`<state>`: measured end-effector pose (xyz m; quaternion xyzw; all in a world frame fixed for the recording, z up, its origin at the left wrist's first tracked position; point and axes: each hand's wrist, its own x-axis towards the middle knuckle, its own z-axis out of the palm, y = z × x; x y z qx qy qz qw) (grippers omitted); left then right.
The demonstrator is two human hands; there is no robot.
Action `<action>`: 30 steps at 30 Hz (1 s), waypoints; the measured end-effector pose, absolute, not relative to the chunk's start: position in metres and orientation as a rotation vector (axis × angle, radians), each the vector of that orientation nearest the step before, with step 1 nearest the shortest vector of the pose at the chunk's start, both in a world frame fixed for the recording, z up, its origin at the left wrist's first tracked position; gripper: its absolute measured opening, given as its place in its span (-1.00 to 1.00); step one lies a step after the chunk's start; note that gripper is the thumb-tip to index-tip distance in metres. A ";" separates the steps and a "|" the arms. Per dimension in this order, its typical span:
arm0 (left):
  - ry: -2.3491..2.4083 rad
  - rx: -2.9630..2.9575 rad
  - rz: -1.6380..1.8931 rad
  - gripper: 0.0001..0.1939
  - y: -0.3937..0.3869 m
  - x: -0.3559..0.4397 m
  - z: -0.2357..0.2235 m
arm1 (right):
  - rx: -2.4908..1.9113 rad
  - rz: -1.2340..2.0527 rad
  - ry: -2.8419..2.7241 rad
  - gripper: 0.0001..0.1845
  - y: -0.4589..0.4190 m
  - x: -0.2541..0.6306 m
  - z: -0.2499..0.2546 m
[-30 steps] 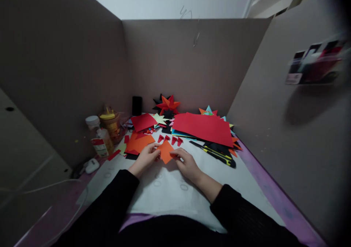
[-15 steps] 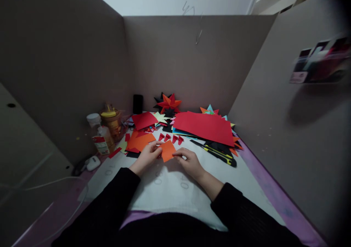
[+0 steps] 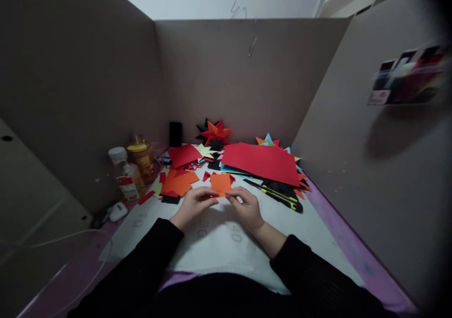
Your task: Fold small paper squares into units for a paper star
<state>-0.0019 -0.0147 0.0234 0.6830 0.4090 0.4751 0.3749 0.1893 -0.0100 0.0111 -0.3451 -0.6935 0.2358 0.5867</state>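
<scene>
A small orange square of paper [image 3: 221, 184] is held up between both hands over the white mat. My left hand [image 3: 197, 204] pinches its lower left corner between thumb and fingers. At the lower right corner, my right hand [image 3: 246, 208] pinches the same sheet. Small red folded paper pieces [image 3: 206, 175] lie just behind the square, some of them covered by it. To the left is a loose pile of orange paper [image 3: 179, 181] with red and black sheets among it.
A large red sheet stack [image 3: 263, 162] lies at the back right, with black-and-yellow cutters [image 3: 282, 197] in front. Folded paper stars [image 3: 216, 132] stand against the back panel. Bottles [image 3: 129, 174] and a white earphone case [image 3: 117, 211] sit left. Grey panels enclose three sides.
The orange square has turned from a diamond to an upright square and moved slightly up and right. Both hands have shifted to its lower corners; the view has moved slightly.
</scene>
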 end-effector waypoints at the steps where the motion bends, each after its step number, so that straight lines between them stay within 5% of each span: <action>1: 1.072 1.778 1.249 -0.82 -0.016 -0.001 0.024 | -0.799 0.566 -1.621 -0.91 -0.011 0.189 0.012; 30: 1.164 1.459 1.411 -0.74 -0.018 0.010 0.027 | -0.849 1.011 -1.207 -0.74 -0.012 0.175 0.014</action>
